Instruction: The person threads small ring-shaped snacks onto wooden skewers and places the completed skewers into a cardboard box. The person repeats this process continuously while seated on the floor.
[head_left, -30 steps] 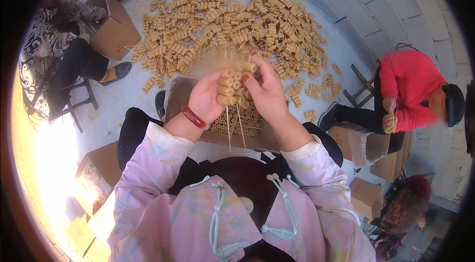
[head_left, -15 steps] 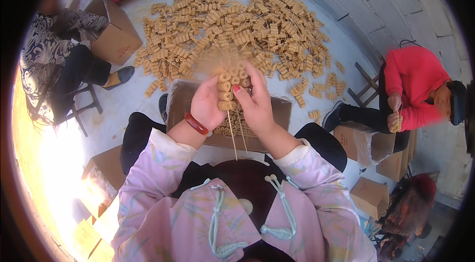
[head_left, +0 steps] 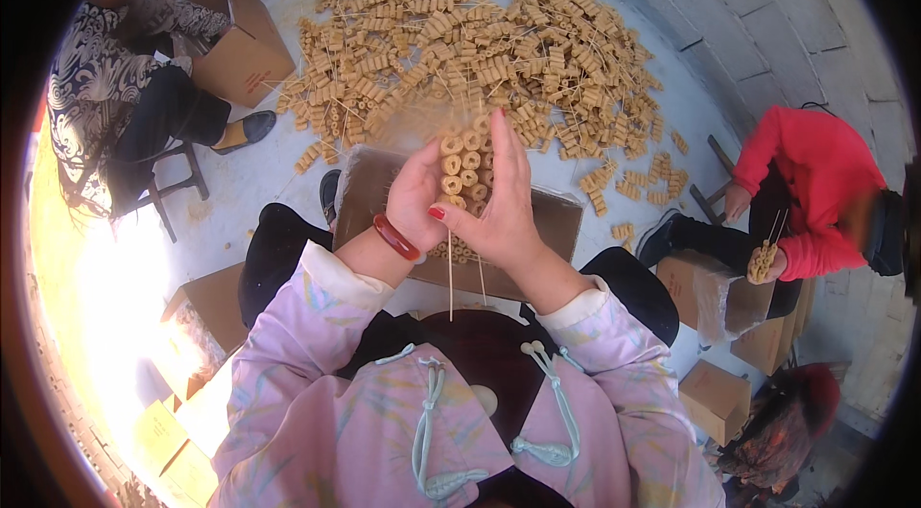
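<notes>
Between my two palms stands a bundle of skewers [head_left: 471,163], each strung with tan, ring-shaped, ridged food pieces; thin bare sticks point down toward me. My left hand [head_left: 413,196], with a reddish-brown bangle at the wrist, cups the bundle's left side. Along its right side my right hand [head_left: 507,206] is pressed, fingers stretched up and thumb across the bottom rings. The far upper end of the bundle is blurred. Directly below my hands is an open cardboard box [head_left: 554,225] with more ringed skewers [head_left: 459,249] lying inside, partly covered by my hands.
A large heap of skewers [head_left: 480,38] spreads across the floor ahead. On the left a person in patterned clothing reaches into a cardboard box [head_left: 251,47]. A person in a red top [head_left: 815,182] sits at right holding skewers, near more cardboard boxes [head_left: 715,398] and a block wall [head_left: 758,19].
My right thumb has slid down to the lower rings, and its fingers have straightened. The bundle is turned to show more ring ends. At right, the person in red has parted their hands.
</notes>
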Demonstrator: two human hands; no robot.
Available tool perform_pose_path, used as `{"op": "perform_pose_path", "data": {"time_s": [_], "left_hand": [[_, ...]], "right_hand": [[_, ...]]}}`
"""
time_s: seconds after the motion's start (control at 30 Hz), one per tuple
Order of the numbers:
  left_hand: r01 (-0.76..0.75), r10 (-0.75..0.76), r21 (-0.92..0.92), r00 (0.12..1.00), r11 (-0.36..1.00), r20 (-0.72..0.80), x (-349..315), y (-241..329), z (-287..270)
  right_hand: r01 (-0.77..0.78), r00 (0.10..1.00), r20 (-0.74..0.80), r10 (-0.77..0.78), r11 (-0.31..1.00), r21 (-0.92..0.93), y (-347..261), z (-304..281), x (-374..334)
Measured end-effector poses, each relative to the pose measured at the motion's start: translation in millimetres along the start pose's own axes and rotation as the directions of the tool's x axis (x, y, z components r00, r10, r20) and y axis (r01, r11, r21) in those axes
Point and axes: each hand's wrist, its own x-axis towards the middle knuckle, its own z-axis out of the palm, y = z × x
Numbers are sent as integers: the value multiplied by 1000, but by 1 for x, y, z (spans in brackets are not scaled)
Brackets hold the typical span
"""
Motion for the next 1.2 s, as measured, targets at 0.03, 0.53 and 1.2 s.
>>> {"op": "perform_pose_path", "data": {"time_s": [0.03,0.53,1.2], "left_hand": [[4,-4,15,1000,1000,-12,1,0,0],[-57,55,46,998,997,29,1,11,7],[-173,188,118,974,978,-129,21,33,-13]], "right_hand": [[-5,1000,5,5,1000,-15,0,1,-1],[122,993,9,-122,991,-52,22,12,20],[-656,734,272,622,546,521,215,-1,65]]}}
